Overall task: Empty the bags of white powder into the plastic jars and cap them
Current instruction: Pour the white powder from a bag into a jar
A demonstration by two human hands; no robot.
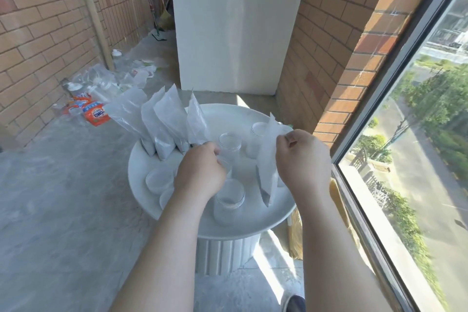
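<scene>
- The left hand (pixel 200 170) reaches over the middle of the table (pixel 141 159), back of the hand up and knuckles pointing to the far edge. Its forearm is bare and comes in from the near edge.
- Its fingers (pixel 214 151) are curled round a gripped jar (pixel 228 167) of clear plastic. Only a strip of rim and wall shows, to the right of the hand.
- The right hand (pixel 301 159) is raised over the right edge of the table with the wrist bent and the forearm bare.
- Its thumb and fingers (pixel 291 140) are clenched in a pinch on the top edge of the held bag (pixel 267 167). The bag hangs down at a slant, with white powder settled in its lower end just above or on the table; I cannot tell which.
- An upright jar (pixel 229 144) stands open just beyond the left fingers. A near jar (pixel 229 200) stands open towards the near edge. A far jar (pixel 257 134) is partly hidden behind the held bag.
- A row of bags (pixel 162 119) stands leaning at the far-left edge, with white powder in the bottoms.
- White lids (pixel 158 180) lie at the left edge.
- On the floor (pixel 63 197) beyond the table, an orange packet (pixel 97 115) bears blue letters reading "OMO", upside down from here.
</scene>
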